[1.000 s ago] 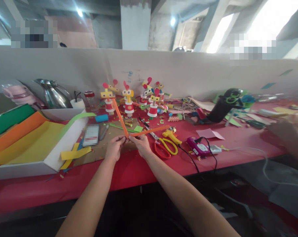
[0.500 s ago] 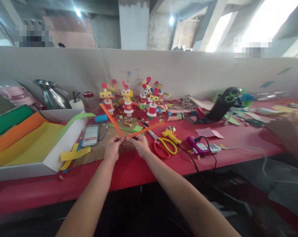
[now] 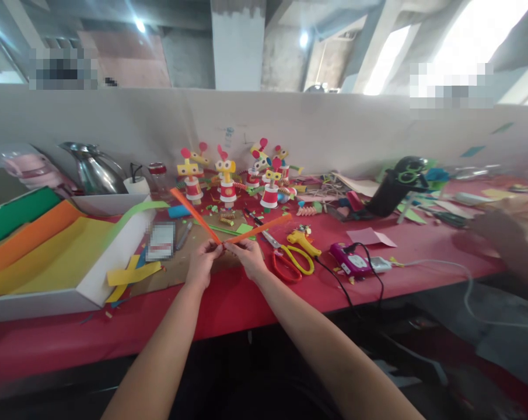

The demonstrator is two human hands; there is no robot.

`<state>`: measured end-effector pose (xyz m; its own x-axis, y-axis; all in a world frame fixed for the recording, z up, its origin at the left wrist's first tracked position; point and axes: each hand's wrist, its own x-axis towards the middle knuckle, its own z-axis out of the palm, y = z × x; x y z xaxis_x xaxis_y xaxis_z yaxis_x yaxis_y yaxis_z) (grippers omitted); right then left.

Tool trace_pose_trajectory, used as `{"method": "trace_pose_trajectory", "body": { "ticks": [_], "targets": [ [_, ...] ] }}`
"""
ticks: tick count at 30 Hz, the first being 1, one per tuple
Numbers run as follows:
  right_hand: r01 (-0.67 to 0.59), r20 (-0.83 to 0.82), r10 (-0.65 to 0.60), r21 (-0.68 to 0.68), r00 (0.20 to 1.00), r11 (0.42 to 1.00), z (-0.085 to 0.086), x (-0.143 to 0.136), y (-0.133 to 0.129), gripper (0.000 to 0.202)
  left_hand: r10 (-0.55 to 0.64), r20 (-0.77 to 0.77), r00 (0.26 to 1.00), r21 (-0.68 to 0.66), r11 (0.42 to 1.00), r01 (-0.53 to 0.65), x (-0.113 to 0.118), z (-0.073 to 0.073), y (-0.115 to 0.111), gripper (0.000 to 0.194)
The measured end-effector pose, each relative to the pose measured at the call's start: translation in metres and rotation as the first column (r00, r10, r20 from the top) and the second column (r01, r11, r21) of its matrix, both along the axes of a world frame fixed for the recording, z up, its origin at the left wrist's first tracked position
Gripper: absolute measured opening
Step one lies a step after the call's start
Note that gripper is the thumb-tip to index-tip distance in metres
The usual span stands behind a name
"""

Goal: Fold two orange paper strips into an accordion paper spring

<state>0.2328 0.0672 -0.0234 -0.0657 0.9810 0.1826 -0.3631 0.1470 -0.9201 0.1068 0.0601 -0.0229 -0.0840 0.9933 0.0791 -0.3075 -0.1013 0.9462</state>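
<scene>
My left hand (image 3: pixel 205 261) and my right hand (image 3: pixel 247 255) meet over the cardboard at the table's front. Both are closed in a pinch on orange paper strips (image 3: pixel 193 214), where the strips join. One strip slants up to the left, the other runs out to the right. The join itself is mostly hidden by my fingertips. Just right of my right hand lie scissors (image 3: pixel 295 261) with red and yellow handles. A yellow glue gun (image 3: pixel 304 241) rests beyond them. Several paper-cup figures (image 3: pixel 227 189) with yellow heads stand behind my hands.
A white box (image 3: pixel 93 291) of coloured paper sits at left, with a steel jug (image 3: pixel 93 169) behind. At right are a purple power strip (image 3: pixel 351 261) with cables, a black holder (image 3: pixel 388 189) and paper scraps. Another person's blurred hand (image 3: pixel 500 233) is at far right.
The left-hand strip's free end has tipped a little further down and left; the right-hand strip has shifted slightly. Both hands keep their pinch in nearly the same place.
</scene>
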Motion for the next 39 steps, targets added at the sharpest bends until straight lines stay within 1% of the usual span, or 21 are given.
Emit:
{"method": "trace_pose_trajectory", "body": {
  "ticks": [2, 7, 13, 18, 20, 21, 23, 24, 25, 26, 28, 31, 35, 39],
  "targets": [
    [0.002, -0.015, -0.002, -0.008, 1.0, 1.0, 0.0, -0.001, -0.001, 0.02, -0.008, -0.01, 1.0, 0.004, 1.0, 0.008, 0.001, 0.001, 0.0, 0.029],
    [0.021, -0.092, -0.026, -0.055, 0.995, 0.998, -0.001, -0.001, 0.002, 0.021, 0.06, -0.081, 0.995, 0.022, 0.998, -0.059, 0.001, -0.001, 0.002, 0.029],
    [0.161, -0.234, -0.186, -0.12, 0.954, 0.98, 0.001, 0.011, 0.015, 0.024, 0.126, -0.117, 0.985, 0.024, 0.992, -0.124, -0.005, -0.006, 0.006, 0.024],
    [0.256, -0.296, -0.284, -0.131, 0.912, 0.958, 0.006, 0.024, 0.021, 0.03, 0.167, -0.098, 0.981, 0.002, 0.986, -0.167, -0.009, -0.005, 0.007, 0.026],
    [0.228, -0.258, -0.247, -0.102, 0.934, 0.968, 0.007, 0.021, 0.018, 0.032, 0.171, -0.067, 0.983, -0.016, 0.985, -0.172, -0.009, -0.004, 0.006, 0.028],
    [0.182, -0.214, -0.194, -0.073, 0.957, 0.98, 0.006, 0.017, 0.015, 0.033, 0.167, -0.047, 0.985, -0.027, 0.985, -0.168, -0.009, -0.003, 0.006, 0.029],
    [0.037, -0.072, -0.036, 0.001, 0.997, 0.999, 0.003, 0.009, 0.009, 0.032, 0.143, 0.0, 0.99, -0.05, 0.988, -0.143, -0.008, -0.001, 0.004, 0.03],
    [-0.032, 0.005, 0.032, 0.032, 0.999, 0.999, 0.001, 0.004, 0.006, 0.03, 0.126, 0.025, 0.992, -0.059, 0.99, -0.125, -0.007, 0.0, 0.003, 0.03],
    [-0.071, 0.077, 0.066, 0.062, 0.995, 0.996, -0.002, 0.0, 0.003, 0.027, 0.109, 0.048, 0.993, -0.065, 0.992, -0.106, -0.006, 0.001, 0.002, 0.03],
    [-0.077, 0.136, 0.064, 0.093, 0.989, 0.993, -0.004, -0.003, 0.002, 0.024, 0.094, 0.069, 0.993, -0.068, 0.994, -0.09, -0.005, 0.002, 0.002, 0.03],
    [-0.043, 0.207, 0.012, 0.15, 0.978, 0.988, -0.007, -0.006, 0.001, 0.018, 0.076, 0.101, 0.992, -0.072, 0.995, -0.069, -0.003, 0.003, 0.001, 0.028],
    [0.006, 0.214, -0.046, 0.183, 0.976, 0.983, -0.007, -0.005, 0.001, 0.013, 0.073, 0.127, 0.989, -0.087, 0.994, -0.062, -0.001, 0.003, 0.0, 0.026],
    [0.021, 0.181, -0.049, 0.154, 0.982, 0.988, -0.002, -0.003, -0.001, 0.013, 0.065, 0.137, 0.988, -0.1, 0.994, -0.051, -0.002, 0.004, 0.0, 0.023],
    [0.002, 0.127, -0.014, 0.099, 0.992, 0.995, -0.002, -0.003, -0.002, 0.02, 0.043, 0.127, 0.991, -0.102, 0.994, -0.03, -0.001, 0.005, -0.001, 0.022]
  ]
}}
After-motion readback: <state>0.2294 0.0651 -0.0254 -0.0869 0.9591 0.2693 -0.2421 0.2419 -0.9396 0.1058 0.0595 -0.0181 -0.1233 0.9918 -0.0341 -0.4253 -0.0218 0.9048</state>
